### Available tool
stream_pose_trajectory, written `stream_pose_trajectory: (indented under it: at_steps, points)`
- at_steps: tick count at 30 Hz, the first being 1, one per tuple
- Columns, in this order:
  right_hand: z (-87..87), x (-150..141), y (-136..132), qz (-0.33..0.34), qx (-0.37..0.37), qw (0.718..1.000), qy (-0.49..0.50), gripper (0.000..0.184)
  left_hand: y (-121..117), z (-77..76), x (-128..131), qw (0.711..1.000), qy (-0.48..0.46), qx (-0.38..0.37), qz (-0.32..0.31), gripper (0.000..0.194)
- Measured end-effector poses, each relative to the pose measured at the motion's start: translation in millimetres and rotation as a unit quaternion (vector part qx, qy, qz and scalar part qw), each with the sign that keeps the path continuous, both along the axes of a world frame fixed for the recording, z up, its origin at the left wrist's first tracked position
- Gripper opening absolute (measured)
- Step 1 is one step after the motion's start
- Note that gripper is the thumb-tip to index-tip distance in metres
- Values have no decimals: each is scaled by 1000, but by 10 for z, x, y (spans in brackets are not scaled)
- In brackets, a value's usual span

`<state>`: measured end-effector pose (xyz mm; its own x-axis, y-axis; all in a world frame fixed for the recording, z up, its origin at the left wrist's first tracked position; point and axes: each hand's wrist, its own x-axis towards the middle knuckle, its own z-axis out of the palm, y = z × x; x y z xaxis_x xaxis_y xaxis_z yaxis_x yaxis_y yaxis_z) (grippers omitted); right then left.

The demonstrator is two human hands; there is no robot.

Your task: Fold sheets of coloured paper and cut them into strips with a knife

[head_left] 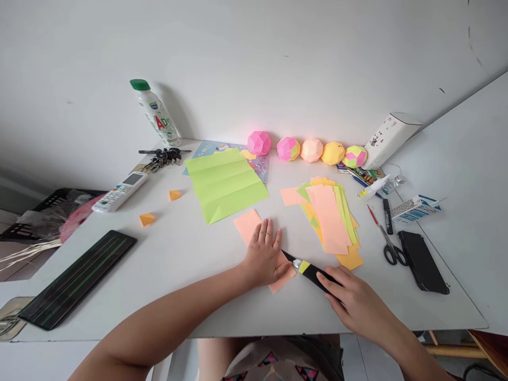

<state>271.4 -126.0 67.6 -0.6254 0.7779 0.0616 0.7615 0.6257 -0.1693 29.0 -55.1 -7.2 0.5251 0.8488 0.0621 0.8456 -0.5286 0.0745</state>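
Observation:
My left hand [264,255] lies flat on a folded-looking peach paper strip [246,224], fingers stretched out and pressing it to the table. In my right hand [354,297] is a black utility knife [313,274] with a yellow band. Its dark blade lies along the strip, right beside my left hand; whether its edge is inside a fold I cannot tell. To the right of the strip is a loose pile of peach, green and orange paper strips [328,219]. A creased light-green sheet [226,182] lies behind my left hand.
Several faceted paper balls [311,150] line the wall. Two small orange folded pieces [147,219] sit left, near a remote control [121,191] and a dark panel [79,280]. Scissors [392,251], a phone [423,262] and a glue bottle [373,188] lie right. A bottle [156,114] stands back left.

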Motion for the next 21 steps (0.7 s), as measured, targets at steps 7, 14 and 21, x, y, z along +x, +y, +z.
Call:
stream_pose_trajectory:
  at_steps: [7, 14, 21]
  points:
    - [-18, 112, -280, -16, -1, 1000, 1, 36, -108, 27, 35, 998, -14, 17, -53, 80]
    - [-49, 143, -351, -20, -6, 1000, -10, 36, 6, 34, -26, 999, -9, -12, 28, 101]
    - [-72, 119, -313, -19, 8, 1000, -13, 36, 62, -77, -39, 998, -16, -10, 53, 117]
